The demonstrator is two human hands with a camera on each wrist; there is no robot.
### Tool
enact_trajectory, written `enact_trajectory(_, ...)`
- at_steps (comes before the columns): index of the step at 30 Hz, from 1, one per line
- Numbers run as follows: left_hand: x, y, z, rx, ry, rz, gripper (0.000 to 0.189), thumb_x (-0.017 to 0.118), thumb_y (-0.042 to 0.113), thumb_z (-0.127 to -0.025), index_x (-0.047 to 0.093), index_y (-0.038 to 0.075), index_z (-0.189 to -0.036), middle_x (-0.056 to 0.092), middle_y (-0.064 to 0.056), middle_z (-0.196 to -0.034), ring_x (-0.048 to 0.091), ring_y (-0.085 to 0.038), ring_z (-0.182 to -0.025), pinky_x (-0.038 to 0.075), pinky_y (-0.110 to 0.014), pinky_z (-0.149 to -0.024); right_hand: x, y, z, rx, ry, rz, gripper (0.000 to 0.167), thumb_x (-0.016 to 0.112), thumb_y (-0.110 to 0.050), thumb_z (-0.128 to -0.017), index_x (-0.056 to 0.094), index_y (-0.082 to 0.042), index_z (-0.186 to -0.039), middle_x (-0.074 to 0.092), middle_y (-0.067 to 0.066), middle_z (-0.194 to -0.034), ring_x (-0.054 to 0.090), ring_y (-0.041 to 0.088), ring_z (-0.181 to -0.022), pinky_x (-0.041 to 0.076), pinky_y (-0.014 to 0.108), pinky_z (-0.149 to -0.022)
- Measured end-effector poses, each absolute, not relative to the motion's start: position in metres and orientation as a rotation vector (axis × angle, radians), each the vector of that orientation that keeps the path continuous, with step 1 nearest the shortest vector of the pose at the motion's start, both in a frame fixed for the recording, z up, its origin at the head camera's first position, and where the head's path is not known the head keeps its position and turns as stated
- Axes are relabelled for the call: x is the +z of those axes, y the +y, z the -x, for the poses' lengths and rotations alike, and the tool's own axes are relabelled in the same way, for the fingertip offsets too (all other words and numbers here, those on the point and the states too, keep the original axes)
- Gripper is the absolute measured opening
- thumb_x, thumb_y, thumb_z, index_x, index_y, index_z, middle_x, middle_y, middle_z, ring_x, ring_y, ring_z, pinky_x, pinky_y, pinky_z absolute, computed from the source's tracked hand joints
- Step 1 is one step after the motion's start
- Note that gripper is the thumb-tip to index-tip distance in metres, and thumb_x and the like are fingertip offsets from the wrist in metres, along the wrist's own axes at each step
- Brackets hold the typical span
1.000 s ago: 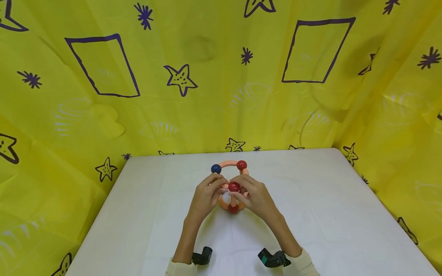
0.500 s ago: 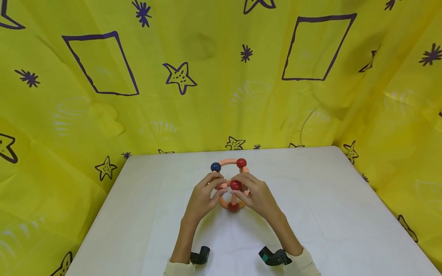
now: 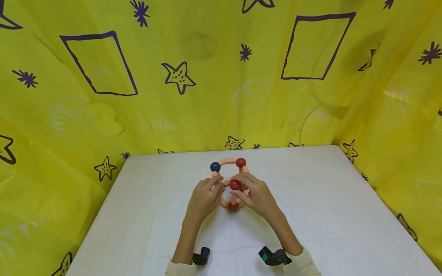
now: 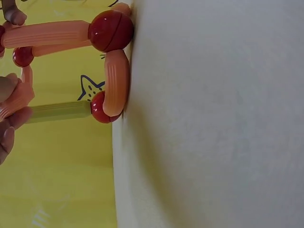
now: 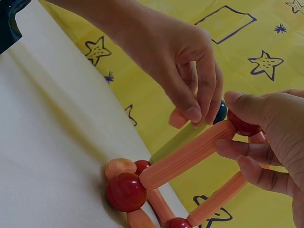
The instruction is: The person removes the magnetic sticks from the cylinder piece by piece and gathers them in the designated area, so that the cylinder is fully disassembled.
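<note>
A frame of magnetic balls and salmon sticks stands on the table. In the head view its top shows a red ball point(image 3: 235, 184) at the front, a blue ball point(image 3: 215, 166) at the back left and another red ball behind. My right hand point(image 3: 255, 195) holds the front red ball between thumb and fingers, above an upright salmon stick point(image 5: 190, 154). My left hand point(image 3: 203, 197) pinches a short curved salmon stick point(image 4: 19, 99), mostly hidden in the head view. Those fingertips are close to the top of a yellow-green upright stick point(image 4: 61, 111); contact is unclear.
Lower red balls point(image 5: 126, 192) and curved sticks point(image 4: 117, 83) form the base on the white table point(image 3: 155, 214). A yellow patterned curtain point(image 3: 207, 115) hangs behind the table and at both sides. Each wrist wears a black camera point(image 3: 274, 257).
My left hand has drawn the curved stick slightly left, away from the front red ball, and its fingers have turned. The right hand keeps its hold, and the frame stays in place.
</note>
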State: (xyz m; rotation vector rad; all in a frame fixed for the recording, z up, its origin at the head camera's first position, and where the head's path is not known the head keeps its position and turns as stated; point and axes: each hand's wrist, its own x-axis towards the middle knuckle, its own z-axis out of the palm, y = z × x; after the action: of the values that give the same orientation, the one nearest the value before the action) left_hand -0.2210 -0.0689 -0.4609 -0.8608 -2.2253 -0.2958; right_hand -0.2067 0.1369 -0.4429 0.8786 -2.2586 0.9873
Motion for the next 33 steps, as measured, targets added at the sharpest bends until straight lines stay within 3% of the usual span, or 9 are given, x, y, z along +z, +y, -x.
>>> enact_trajectory(8,-0.464,-0.069,0.223,-0.308,-2.203,0.872,0.013,0.081,0.013,-0.079,0.077,0.009,-0.09,0.072,-0.002,-0.111,0.072,-0.019,-0.091,0.056,-0.026,-0.071,-0.443,0.137,0.206,1.0,-2.261,-0.866,0.044,0.083,-0.015,-0.076,0.065,-0.005,-0.116,0.067,0.005,-0.106,0.062,0.01,-0.072,0.054,0.018,-0.064)
enact_trajectory(16,-0.462,-0.073,0.22,-0.321,-2.191,0.868,0.017,0.08,0.015,-0.081,0.077,0.01,-0.097,0.073,-0.001,-0.112,0.068,-0.013,-0.068,0.052,-0.021,-0.059,-0.443,0.136,0.205,1.011,-2.276,-0.864,0.047,0.083,-0.016,-0.078,0.064,-0.003,-0.119,0.067,0.005,-0.106,0.061,0.012,-0.07,0.054,0.022,-0.062)
enact_trajectory(20,-0.457,-0.077,0.218,-0.299,-2.163,0.844,0.016,0.075,0.016,-0.084,0.076,0.01,-0.099,0.074,0.0,-0.112,0.053,-0.008,-0.048,0.046,-0.017,-0.051,-0.442,0.137,0.206,1.001,-2.291,-0.86,0.048,0.082,-0.016,-0.078,0.063,-0.005,-0.12,0.067,0.006,-0.106,0.061,0.01,-0.07,0.055,0.023,-0.061)
enact_trajectory(23,-0.454,-0.078,0.218,-0.3,-2.097,0.82,0.014,0.076,0.015,-0.08,0.075,0.01,-0.093,0.075,-0.001,-0.106,0.045,-0.008,-0.042,0.042,-0.017,-0.046,-0.442,0.138,0.205,1.0,-2.298,-0.85,0.048,0.082,-0.016,-0.078,0.062,-0.006,-0.121,0.066,0.006,-0.107,0.061,0.011,-0.071,0.055,0.024,-0.06)
enact_trajectory(28,-0.448,-0.078,0.216,-0.392,-2.036,0.833,0.012,0.078,0.015,-0.078,0.073,0.009,-0.087,0.072,-0.002,-0.089,0.057,-0.009,-0.047,0.044,-0.015,-0.046,-0.443,0.139,0.205,1.011,-2.289,-0.838,0.048,0.082,-0.015,-0.078,0.062,-0.006,-0.121,0.065,0.005,-0.11,0.061,0.012,-0.069,0.053,0.021,-0.056)
enact_trajectory(33,-0.448,-0.075,0.213,-0.478,-2.044,0.872,0.009,0.077,0.014,-0.081,0.071,0.008,-0.084,0.069,-0.001,-0.077,0.055,-0.007,-0.048,0.041,-0.012,-0.046,-0.446,0.14,0.204,1.01,-2.276,-0.833,0.046,0.083,-0.015,-0.077,0.063,-0.007,-0.119,0.064,0.004,-0.11,0.059,0.01,-0.068,0.049,0.018,-0.053)
